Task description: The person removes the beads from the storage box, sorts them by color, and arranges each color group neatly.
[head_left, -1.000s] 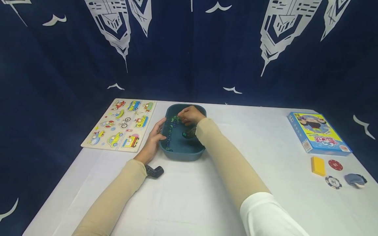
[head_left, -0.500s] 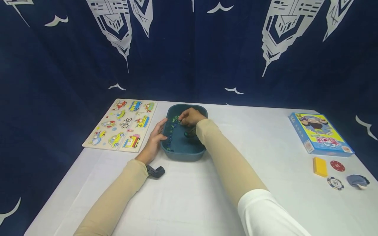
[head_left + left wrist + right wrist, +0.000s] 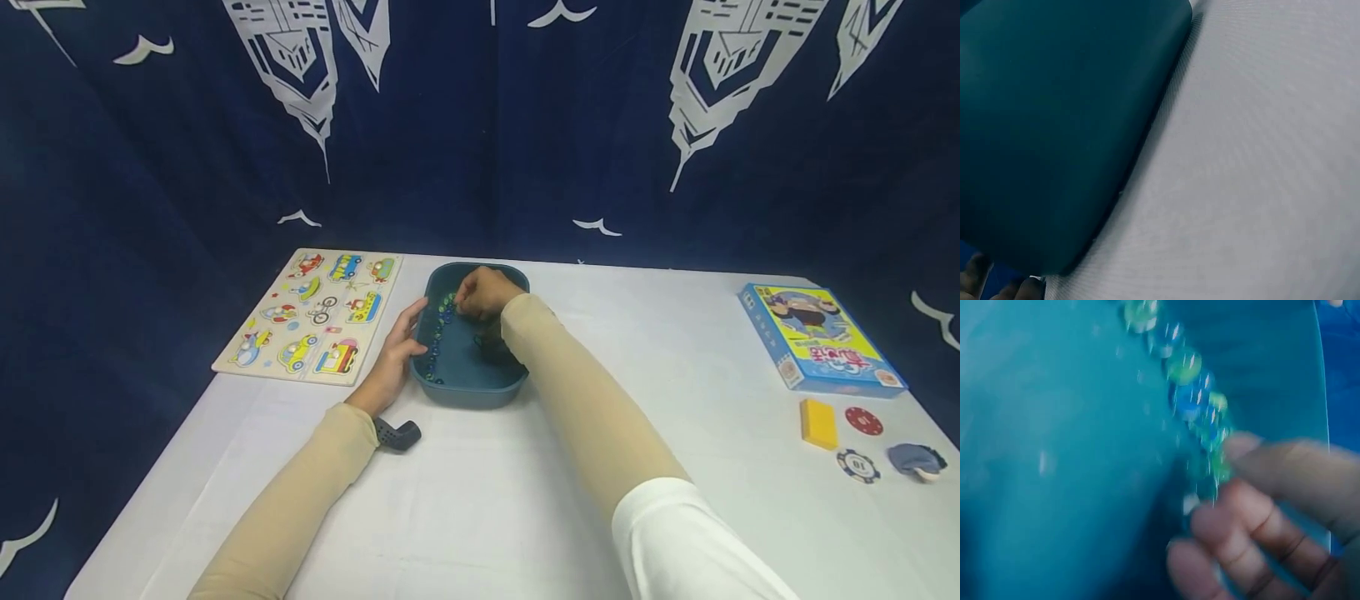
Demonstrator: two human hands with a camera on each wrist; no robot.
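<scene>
A dark teal plastic basin (image 3: 468, 398) stands on the white table. Blue and green glass marbles (image 3: 435, 346) run in a line along its left inner side and bunch up toward the far end. My left hand (image 3: 390, 367) rests against the basin's left wall, thumb at the rim and fingers fairly straight. Inside the basin, my right hand (image 3: 487, 292) has curled fingers at the far end of the line. The right wrist view, though blurred, shows its thumb and forefinger pinching a green marble (image 3: 1219, 465), with more marbles (image 3: 1185, 365) strung out beyond the fingertips.
Left of the basin lies a wooden picture puzzle board (image 3: 307, 317). On the right are a blue and yellow game box (image 3: 821, 337), a yellow block (image 3: 818, 423), a red chip (image 3: 864, 421), a white-and-dark chip (image 3: 858, 466) and a small grey-blue object (image 3: 915, 460).
My right hand stays at the far end of the marbles, its wrist turned slightly, so less of the wrist camera shows. The left hand keeps its place on the basin.
</scene>
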